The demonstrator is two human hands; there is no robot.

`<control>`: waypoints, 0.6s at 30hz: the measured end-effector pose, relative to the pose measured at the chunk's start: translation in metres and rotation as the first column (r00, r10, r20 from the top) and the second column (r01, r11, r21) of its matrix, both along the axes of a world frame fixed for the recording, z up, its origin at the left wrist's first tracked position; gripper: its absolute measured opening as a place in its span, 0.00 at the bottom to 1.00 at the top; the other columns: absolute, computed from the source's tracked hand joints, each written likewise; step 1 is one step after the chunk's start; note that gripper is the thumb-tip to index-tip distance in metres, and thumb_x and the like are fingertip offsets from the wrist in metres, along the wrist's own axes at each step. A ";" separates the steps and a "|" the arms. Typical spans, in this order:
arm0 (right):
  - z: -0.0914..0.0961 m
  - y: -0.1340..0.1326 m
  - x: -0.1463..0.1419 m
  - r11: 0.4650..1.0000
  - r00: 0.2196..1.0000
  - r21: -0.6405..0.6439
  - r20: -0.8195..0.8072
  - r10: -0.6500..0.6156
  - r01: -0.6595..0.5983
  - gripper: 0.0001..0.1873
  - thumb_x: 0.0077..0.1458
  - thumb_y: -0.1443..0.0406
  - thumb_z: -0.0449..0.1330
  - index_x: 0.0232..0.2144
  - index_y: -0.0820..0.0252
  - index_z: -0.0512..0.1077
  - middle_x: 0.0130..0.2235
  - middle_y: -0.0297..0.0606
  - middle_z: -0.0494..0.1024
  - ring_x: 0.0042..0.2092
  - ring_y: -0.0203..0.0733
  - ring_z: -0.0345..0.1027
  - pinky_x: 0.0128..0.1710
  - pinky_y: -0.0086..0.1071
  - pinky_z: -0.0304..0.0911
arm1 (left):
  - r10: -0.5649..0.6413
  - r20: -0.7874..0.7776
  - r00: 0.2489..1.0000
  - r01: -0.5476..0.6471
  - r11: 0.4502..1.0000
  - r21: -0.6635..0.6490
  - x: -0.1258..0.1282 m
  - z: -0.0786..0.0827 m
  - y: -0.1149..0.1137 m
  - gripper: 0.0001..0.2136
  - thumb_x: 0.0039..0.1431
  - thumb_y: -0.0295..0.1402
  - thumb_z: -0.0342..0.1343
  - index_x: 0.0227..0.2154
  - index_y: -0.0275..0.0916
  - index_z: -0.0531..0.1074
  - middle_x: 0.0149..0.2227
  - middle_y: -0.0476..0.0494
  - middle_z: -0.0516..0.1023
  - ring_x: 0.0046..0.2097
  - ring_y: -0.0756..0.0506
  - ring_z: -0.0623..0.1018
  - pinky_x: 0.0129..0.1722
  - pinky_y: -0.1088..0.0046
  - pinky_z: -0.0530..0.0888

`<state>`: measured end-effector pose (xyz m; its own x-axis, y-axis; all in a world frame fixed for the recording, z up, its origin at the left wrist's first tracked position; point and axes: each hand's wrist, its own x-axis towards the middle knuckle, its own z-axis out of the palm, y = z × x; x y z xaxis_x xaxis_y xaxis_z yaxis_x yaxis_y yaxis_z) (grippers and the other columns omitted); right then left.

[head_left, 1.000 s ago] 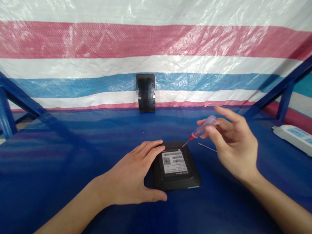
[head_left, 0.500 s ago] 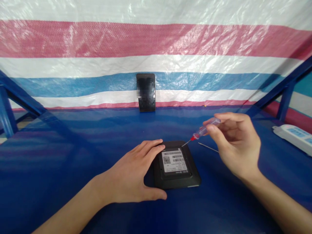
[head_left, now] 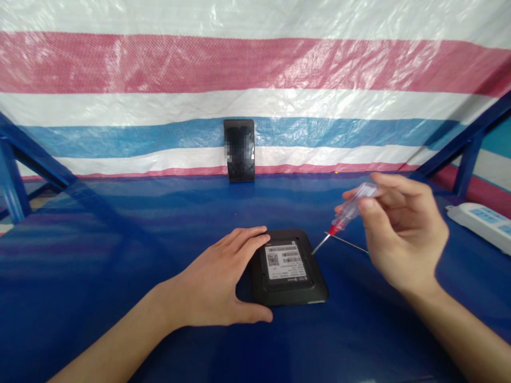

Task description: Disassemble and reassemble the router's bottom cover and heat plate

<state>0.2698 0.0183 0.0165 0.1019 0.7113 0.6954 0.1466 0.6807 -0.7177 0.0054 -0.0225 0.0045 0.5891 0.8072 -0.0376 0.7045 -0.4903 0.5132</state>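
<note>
A flat black electronic device with a white barcode label lies on the blue table. My left hand spans its left side, fingers over the far left corner and thumb along the near edge, holding it in place. In my right hand is a screwdriver with a clear handle and red collar, pinched between thumb and fingers. The shaft slants down to the left, its tip at the device's right side; whether it touches cannot be made out. Behind it, a thin metal rod lies on the table, partly hidden.
A dark phone-like slab leans upright against the striped plastic sheet at the back. At the right lies a white power strip. Blue metal frame bars stand at both sides of the table.
My right hand has moved right with the screwdriver. Its tip has gone from the device's far right corner area to its right side. My left hand stays on the device.
</note>
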 end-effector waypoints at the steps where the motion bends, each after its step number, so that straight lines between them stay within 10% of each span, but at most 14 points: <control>1: 0.001 -0.001 0.000 1.000 1.000 -0.011 -0.003 0.018 -0.018 0.14 0.59 0.68 0.65 0.46 0.46 0.76 0.36 0.32 0.83 0.32 0.40 0.79 0.33 0.35 0.78 | 0.001 -0.001 1.000 -0.001 1.000 -0.004 0.000 0.000 0.000 0.46 0.48 0.49 0.69 0.66 0.41 0.55 0.71 0.35 0.56 0.69 0.31 0.60 0.67 0.47 0.61; 18: 0.000 -0.009 -0.007 0.987 0.987 -0.136 0.125 0.102 -0.084 0.10 0.57 0.60 0.68 0.42 0.51 0.76 0.34 0.35 0.85 0.32 0.40 0.81 0.31 0.31 0.78 | 0.032 0.084 0.996 -0.032 0.999 -0.005 -0.007 -0.006 0.004 0.46 0.47 0.48 0.70 0.66 0.45 0.55 0.69 0.36 0.58 0.68 0.30 0.62 0.66 0.48 0.64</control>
